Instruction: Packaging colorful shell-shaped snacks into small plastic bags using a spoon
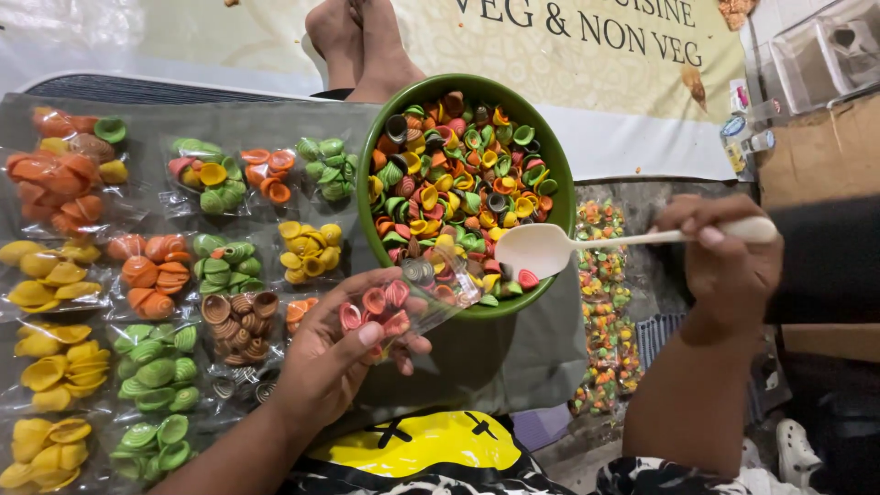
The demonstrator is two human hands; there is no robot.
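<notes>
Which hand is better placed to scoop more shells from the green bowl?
Right. The right hand holds the white spoon already over the green bowl, while the left hand holds a small clear bag of pink shells.

I saw many small clear bags (156, 275) of orange, yellow, green and brown shells lying in rows at nine o'clock. My left hand (335, 353) held one clear bag (403, 307) with pink shells near the middle. A strip of small bags (605, 312) ran at four o'clock. A cream banner (587, 64) with dark letters lay at twelve o'clock.
</notes>
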